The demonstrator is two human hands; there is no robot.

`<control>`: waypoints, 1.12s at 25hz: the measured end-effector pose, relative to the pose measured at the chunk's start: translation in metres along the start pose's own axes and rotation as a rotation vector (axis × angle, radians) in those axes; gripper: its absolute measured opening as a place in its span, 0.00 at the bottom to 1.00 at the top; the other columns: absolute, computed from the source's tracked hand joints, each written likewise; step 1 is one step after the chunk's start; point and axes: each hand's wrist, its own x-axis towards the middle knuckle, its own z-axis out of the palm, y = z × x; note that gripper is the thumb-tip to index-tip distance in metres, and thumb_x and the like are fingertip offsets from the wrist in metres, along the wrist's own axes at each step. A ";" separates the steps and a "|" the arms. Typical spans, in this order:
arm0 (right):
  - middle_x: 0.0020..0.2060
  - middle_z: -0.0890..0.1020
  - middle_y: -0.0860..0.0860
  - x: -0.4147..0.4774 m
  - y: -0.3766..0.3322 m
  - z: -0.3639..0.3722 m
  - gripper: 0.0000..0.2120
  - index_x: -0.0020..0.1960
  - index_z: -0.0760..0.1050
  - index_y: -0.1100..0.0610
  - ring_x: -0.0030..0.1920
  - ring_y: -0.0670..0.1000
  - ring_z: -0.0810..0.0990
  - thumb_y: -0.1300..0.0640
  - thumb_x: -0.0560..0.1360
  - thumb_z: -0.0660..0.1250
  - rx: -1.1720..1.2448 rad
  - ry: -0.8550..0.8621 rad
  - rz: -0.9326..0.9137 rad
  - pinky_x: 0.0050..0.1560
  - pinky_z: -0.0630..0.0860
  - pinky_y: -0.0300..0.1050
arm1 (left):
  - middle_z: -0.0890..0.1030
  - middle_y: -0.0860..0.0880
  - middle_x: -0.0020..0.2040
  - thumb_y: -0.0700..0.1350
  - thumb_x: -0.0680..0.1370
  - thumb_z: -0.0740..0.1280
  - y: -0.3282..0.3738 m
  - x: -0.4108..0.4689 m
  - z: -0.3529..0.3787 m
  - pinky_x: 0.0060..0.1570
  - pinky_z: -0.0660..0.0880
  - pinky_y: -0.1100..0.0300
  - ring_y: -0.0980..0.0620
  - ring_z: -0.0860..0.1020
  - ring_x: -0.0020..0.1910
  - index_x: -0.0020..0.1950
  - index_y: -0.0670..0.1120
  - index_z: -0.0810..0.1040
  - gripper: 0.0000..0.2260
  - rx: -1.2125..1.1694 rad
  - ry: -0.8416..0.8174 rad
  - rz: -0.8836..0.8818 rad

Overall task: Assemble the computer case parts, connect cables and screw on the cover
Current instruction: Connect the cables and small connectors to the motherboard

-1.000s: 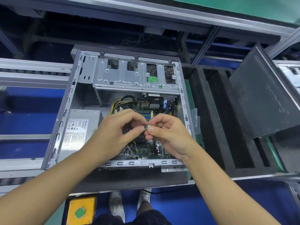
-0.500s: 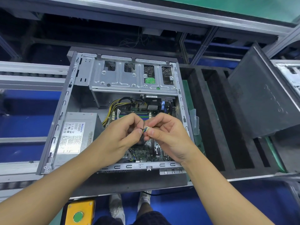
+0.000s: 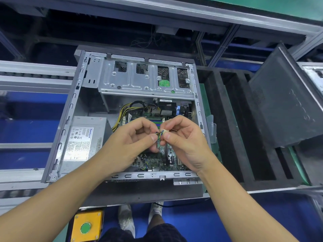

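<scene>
Left hand (image 3: 130,143) and right hand (image 3: 185,142) both pinch small connector (image 3: 162,132) above motherboard (image 3: 153,160); risk — thin wires slip, plug misaligns, pins bend.

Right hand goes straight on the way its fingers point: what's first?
Fingers of the left hand, just past the white cable connector the right hand pinches. Depth looks matched; one view can't confirm.

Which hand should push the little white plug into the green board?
Probably the right hand: it pinches the white connector itself, above the motherboard; the left hand only pinches its wires.
</scene>
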 end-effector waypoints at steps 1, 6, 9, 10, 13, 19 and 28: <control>0.43 0.83 0.53 0.000 0.000 0.000 0.11 0.45 0.80 0.58 0.40 0.50 0.81 0.73 0.72 0.67 -0.001 0.001 0.002 0.43 0.80 0.42 | 0.79 0.50 0.37 0.37 0.76 0.66 -0.001 -0.001 0.000 0.46 0.81 0.54 0.53 0.78 0.35 0.49 0.42 0.77 0.04 -0.028 0.010 -0.004; 0.43 0.82 0.53 0.000 0.001 0.002 0.08 0.50 0.75 0.62 0.38 0.49 0.79 0.72 0.74 0.65 -0.026 -0.003 0.018 0.43 0.79 0.42 | 0.77 0.48 0.34 0.38 0.75 0.71 0.000 -0.002 -0.003 0.37 0.79 0.57 0.53 0.73 0.29 0.52 0.40 0.79 0.07 -0.153 0.055 -0.111; 0.42 0.81 0.52 0.000 0.001 0.001 0.08 0.49 0.76 0.61 0.38 0.49 0.78 0.71 0.74 0.65 -0.056 -0.009 0.015 0.43 0.78 0.42 | 0.77 0.50 0.34 0.39 0.73 0.69 0.002 -0.002 -0.007 0.36 0.78 0.58 0.53 0.72 0.29 0.51 0.40 0.81 0.08 -0.073 0.048 -0.151; 0.42 0.81 0.51 0.000 0.001 0.001 0.08 0.49 0.76 0.61 0.38 0.49 0.78 0.71 0.74 0.65 -0.070 -0.008 0.017 0.43 0.78 0.43 | 0.77 0.50 0.33 0.38 0.74 0.69 0.003 -0.002 -0.007 0.36 0.78 0.59 0.53 0.72 0.29 0.50 0.41 0.81 0.06 -0.031 0.051 -0.160; 0.42 0.81 0.52 -0.001 0.002 0.000 0.10 0.47 0.77 0.58 0.38 0.50 0.77 0.72 0.73 0.66 -0.137 0.002 0.019 0.43 0.77 0.43 | 0.76 0.51 0.30 0.34 0.77 0.68 0.005 -0.001 -0.007 0.36 0.79 0.57 0.53 0.72 0.28 0.45 0.43 0.82 0.06 0.059 0.062 -0.192; 0.41 0.81 0.51 0.001 0.005 -0.001 0.08 0.46 0.79 0.56 0.37 0.50 0.78 0.68 0.73 0.68 -0.191 0.041 0.110 0.44 0.77 0.44 | 0.80 0.50 0.34 0.35 0.77 0.70 0.006 0.007 -0.005 0.39 0.82 0.51 0.49 0.83 0.36 0.39 0.48 0.82 0.10 0.072 0.101 -0.263; 0.42 0.81 0.47 -0.002 0.001 -0.002 0.14 0.46 0.81 0.51 0.43 0.45 0.78 0.71 0.77 0.69 -0.607 0.064 0.177 0.46 0.77 0.39 | 0.69 0.52 0.31 0.42 0.74 0.68 0.007 0.022 -0.009 0.32 0.71 0.64 0.56 0.67 0.29 0.35 0.49 0.75 0.08 -0.069 -0.149 -0.626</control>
